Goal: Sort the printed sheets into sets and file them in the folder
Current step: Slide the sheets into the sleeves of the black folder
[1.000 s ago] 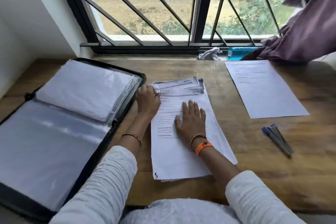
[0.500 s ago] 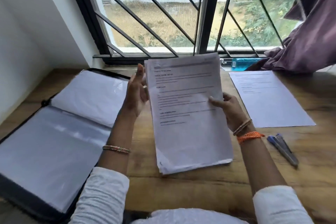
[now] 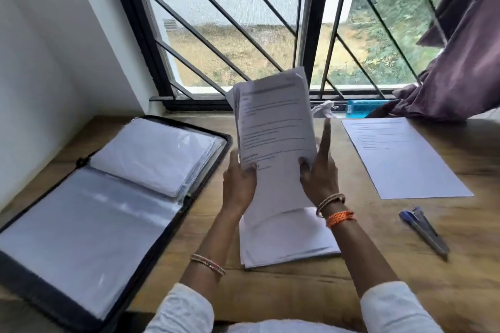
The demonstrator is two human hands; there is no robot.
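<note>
Wooden counter (image 3: 270, 292) beneath a barred window (image 3: 270, 35), seen from the person's own head. Both hands grasp a stack of printed sheets (image 3: 273, 138), lifted upright off the counter: the left hand (image 3: 238, 184) grips its lower left edge, and the right hand (image 3: 320, 173) pinches the lower right edge with the thumb in front and the index finger pointing straight up. More sheets (image 3: 286, 240) lie flat on the counter below the hands. At left a black folder (image 3: 81, 224) lies open; its clear plastic sleeves hold white pages, thickly stacked on the far half. At right a single printed sheet (image 3: 400, 157) lies flat, with a blue stapler (image 3: 423, 230) near it. A purple curtain (image 3: 465, 62) hangs at far right.
</note>
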